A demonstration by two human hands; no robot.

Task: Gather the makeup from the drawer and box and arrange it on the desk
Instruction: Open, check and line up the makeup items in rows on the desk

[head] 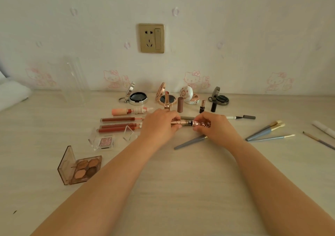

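Observation:
Both hands meet over the middle of the desk point(172, 181) on a rose-gold makeup tube point(183, 123). My left hand point(160, 123) grips the tube's body. My right hand point(215, 127) pinches its ornate pink cap point(202, 123), and a dark neck shows between the two parts. Around them lie open makeup items: red lip gloss tubes point(117, 119), open compacts point(138, 98), upright lipsticks point(167, 100), an eyeliner pen point(241, 117) and blue-handled brushes point(262, 131).
An open eyeshadow palette point(85, 168) sits at the front left, a small clear glitter pot point(105, 141) behind it. A clear acrylic box point(74, 83) stands at the back left. More pencils point(320, 132) lie at the right edge. A wall socket point(151, 38) is above.

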